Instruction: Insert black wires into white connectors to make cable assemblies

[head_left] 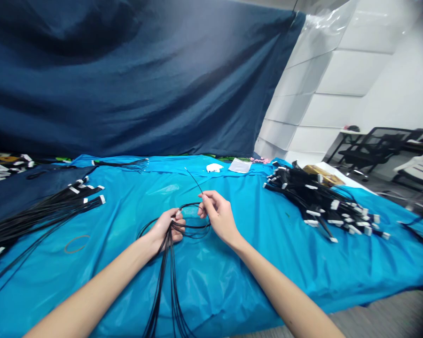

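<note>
My left hand (169,227) is closed round a bundle of thin black cables (167,267). Their lower ends hang down toward the front edge of the table, while part of the bundle curves in loops between my hands. A bit of white shows at the left fingertips. To the right and slightly higher, my right hand (216,213) pinches a single thin black cable (193,180) between thumb and finger. That cable's free end sticks up and to the left with a small pale tip.
Black cables with white connectors lie heaped at right (317,202) and left (56,206). A smaller cable bundle (123,164) is at the back. A rubber band (76,244), white scrap (214,167) and clear bag (239,165) rest on the blue sheet (254,263). Behind hangs a dark curtain (144,84).
</note>
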A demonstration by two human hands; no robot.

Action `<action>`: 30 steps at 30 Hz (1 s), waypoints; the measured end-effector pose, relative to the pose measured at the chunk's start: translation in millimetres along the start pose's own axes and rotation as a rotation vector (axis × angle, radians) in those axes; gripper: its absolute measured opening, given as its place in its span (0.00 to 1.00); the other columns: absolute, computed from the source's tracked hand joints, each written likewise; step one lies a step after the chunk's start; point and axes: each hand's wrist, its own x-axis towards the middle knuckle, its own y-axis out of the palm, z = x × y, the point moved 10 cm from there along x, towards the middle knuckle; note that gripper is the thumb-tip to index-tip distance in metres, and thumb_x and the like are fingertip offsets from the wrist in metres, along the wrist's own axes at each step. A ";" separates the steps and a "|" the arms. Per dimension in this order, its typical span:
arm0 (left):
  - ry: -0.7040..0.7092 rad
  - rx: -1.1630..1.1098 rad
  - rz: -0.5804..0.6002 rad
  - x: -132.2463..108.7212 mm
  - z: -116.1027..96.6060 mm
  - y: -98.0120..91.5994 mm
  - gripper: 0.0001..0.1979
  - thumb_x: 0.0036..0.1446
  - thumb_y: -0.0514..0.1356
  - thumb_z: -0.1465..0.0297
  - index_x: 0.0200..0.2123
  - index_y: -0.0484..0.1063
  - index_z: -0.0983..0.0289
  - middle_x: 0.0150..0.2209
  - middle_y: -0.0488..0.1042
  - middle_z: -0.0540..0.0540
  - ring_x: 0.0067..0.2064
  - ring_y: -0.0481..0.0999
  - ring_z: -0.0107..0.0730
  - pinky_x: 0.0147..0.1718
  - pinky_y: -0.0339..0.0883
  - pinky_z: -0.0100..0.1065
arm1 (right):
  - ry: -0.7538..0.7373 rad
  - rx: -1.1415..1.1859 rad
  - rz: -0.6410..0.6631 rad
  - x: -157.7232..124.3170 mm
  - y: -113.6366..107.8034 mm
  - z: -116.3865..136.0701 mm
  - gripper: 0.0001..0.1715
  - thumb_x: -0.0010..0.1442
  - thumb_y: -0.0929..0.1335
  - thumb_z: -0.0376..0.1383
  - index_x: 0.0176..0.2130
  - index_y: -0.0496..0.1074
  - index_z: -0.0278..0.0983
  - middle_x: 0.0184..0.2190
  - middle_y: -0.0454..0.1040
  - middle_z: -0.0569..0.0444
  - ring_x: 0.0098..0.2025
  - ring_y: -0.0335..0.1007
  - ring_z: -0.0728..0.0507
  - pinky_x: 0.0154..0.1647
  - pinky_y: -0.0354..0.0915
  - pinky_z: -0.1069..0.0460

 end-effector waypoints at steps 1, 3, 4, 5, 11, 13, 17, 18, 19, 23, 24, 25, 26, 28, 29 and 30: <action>-0.001 -0.001 -0.001 -0.1 0.1 0.0 0.16 0.57 0.45 0.69 0.17 0.51 0.63 0.12 0.46 0.43 0.10 0.47 0.18 0.07 0.38 0.20 | 0.005 0.010 -0.008 0.2 -0.8 -0.8 0.14 0.60 0.59 0.43 0.37 0.65 0.36 0.19 0.68 0.58 0.19 0.63 0.51 0.22 0.60 0.56; -0.004 -0.002 -0.004 -0.3 0.2 0.2 0.16 0.56 0.45 0.69 0.17 0.51 0.63 0.12 0.46 0.43 0.10 0.48 0.18 0.07 0.38 0.20 | 0.016 0.031 -0.019 0.7 -1.8 -2.5 0.14 0.60 0.60 0.44 0.36 0.64 0.36 0.19 0.67 0.58 0.19 0.63 0.51 0.22 0.60 0.56; -0.005 -0.003 -0.006 -0.3 0.3 0.2 0.16 0.56 0.45 0.69 0.17 0.51 0.63 0.12 0.46 0.43 0.10 0.48 0.18 0.07 0.38 0.20 | 0.022 0.041 -0.023 0.8 -2.2 -3.3 0.14 0.59 0.60 0.44 0.37 0.64 0.36 0.19 0.67 0.58 0.19 0.63 0.51 0.21 0.61 0.56; -0.006 -0.004 -0.006 -0.3 0.4 0.2 0.16 0.56 0.45 0.69 0.17 0.51 0.63 0.12 0.46 0.43 0.10 0.48 0.18 0.08 0.38 0.20 | 0.028 0.048 -0.026 1.0 -2.5 -4.0 0.14 0.59 0.60 0.44 0.37 0.64 0.36 0.19 0.67 0.58 0.19 0.63 0.51 0.21 0.61 0.56; -0.007 -0.012 0.001 0.2 0.8 0.1 0.15 0.56 0.46 0.69 0.17 0.51 0.63 0.12 0.47 0.43 0.10 0.48 0.18 0.08 0.38 0.19 | 0.028 0.039 -0.027 1.2 -1.9 -4.3 0.15 0.58 0.61 0.45 0.35 0.65 0.36 0.18 0.67 0.58 0.19 0.63 0.51 0.21 0.60 0.56; -0.008 -0.013 -0.002 0.2 0.9 -0.1 0.16 0.56 0.45 0.69 0.17 0.51 0.63 0.12 0.46 0.43 0.10 0.47 0.18 0.08 0.37 0.20 | 0.027 0.044 -0.036 0.9 -2.6 -3.8 0.15 0.58 0.61 0.45 0.36 0.65 0.36 0.18 0.67 0.59 0.18 0.63 0.51 0.21 0.60 0.56; -0.021 -0.015 -0.009 -0.3 1.7 0.2 0.16 0.56 0.45 0.69 0.17 0.50 0.63 0.12 0.46 0.43 0.10 0.47 0.18 0.07 0.37 0.20 | 0.028 0.072 -0.073 0.4 -6.7 -2.5 0.14 0.59 0.60 0.45 0.37 0.63 0.36 0.18 0.67 0.59 0.18 0.62 0.51 0.21 0.60 0.56; -0.019 -0.013 -0.006 -0.4 1.4 0.5 0.16 0.56 0.45 0.69 0.17 0.50 0.63 0.12 0.46 0.43 0.10 0.47 0.18 0.07 0.37 0.20 | 0.025 0.075 -0.082 0.4 -8.0 -1.8 0.14 0.59 0.60 0.45 0.37 0.63 0.37 0.18 0.66 0.60 0.19 0.62 0.51 0.21 0.60 0.56; -0.013 -0.011 -0.003 -0.4 0.8 0.8 0.16 0.56 0.45 0.69 0.17 0.50 0.63 0.12 0.46 0.43 0.10 0.46 0.17 0.07 0.37 0.20 | 0.021 0.078 -0.090 0.6 -9.2 -1.2 0.14 0.59 0.60 0.45 0.37 0.63 0.37 0.18 0.66 0.60 0.18 0.62 0.51 0.21 0.60 0.56; -0.006 -0.004 0.014 0.3 0.3 0.9 0.16 0.56 0.45 0.68 0.17 0.51 0.63 0.12 0.46 0.42 0.10 0.47 0.18 0.08 0.37 0.20 | 0.027 0.090 -0.110 1.8 -12.4 -2.0 0.15 0.58 0.60 0.46 0.36 0.62 0.37 0.17 0.65 0.61 0.17 0.61 0.52 0.21 0.59 0.56; -0.009 -0.002 0.015 0.5 0.6 0.8 0.16 0.56 0.45 0.68 0.17 0.51 0.63 0.12 0.46 0.42 0.10 0.47 0.18 0.08 0.37 0.21 | 0.031 0.093 -0.111 2.1 -12.7 -2.8 0.15 0.58 0.60 0.47 0.36 0.62 0.37 0.17 0.65 0.61 0.17 0.60 0.52 0.20 0.59 0.56; -0.011 0.001 0.015 0.6 0.7 0.7 0.16 0.57 0.45 0.68 0.17 0.51 0.63 0.12 0.46 0.42 0.10 0.47 0.18 0.08 0.37 0.21 | 0.033 0.094 -0.112 2.3 -12.7 -3.4 0.15 0.58 0.60 0.47 0.36 0.62 0.37 0.17 0.65 0.61 0.17 0.60 0.52 0.20 0.59 0.56; -0.011 0.004 0.012 0.7 0.5 0.4 0.16 0.57 0.45 0.68 0.17 0.51 0.63 0.12 0.46 0.43 0.10 0.47 0.18 0.08 0.37 0.21 | 0.033 0.095 -0.114 2.5 -12.8 -3.8 0.15 0.58 0.60 0.47 0.36 0.62 0.37 0.17 0.65 0.61 0.17 0.60 0.52 0.20 0.59 0.56; -0.007 0.002 0.001 0.5 -0.5 0.0 0.16 0.57 0.44 0.69 0.17 0.51 0.63 0.12 0.46 0.43 0.10 0.47 0.18 0.08 0.37 0.21 | 0.031 0.095 -0.115 2.7 -12.7 -4.4 0.15 0.58 0.61 0.46 0.36 0.62 0.37 0.17 0.66 0.61 0.17 0.60 0.52 0.20 0.59 0.56; -0.009 0.001 -0.002 0.2 -0.5 0.2 0.16 0.57 0.44 0.69 0.17 0.51 0.63 0.12 0.46 0.43 0.09 0.47 0.18 0.08 0.37 0.21 | 0.031 0.097 -0.116 2.7 -12.6 -4.8 0.15 0.58 0.61 0.46 0.36 0.62 0.37 0.17 0.66 0.61 0.17 0.60 0.52 0.20 0.59 0.56; -0.012 -0.001 -0.004 0.0 -0.3 0.5 0.16 0.57 0.44 0.69 0.17 0.51 0.63 0.12 0.46 0.43 0.09 0.47 0.18 0.08 0.37 0.21 | 0.031 0.100 -0.115 2.6 -12.5 -5.0 0.15 0.58 0.60 0.46 0.36 0.62 0.37 0.17 0.66 0.61 0.17 0.60 0.52 0.20 0.59 0.56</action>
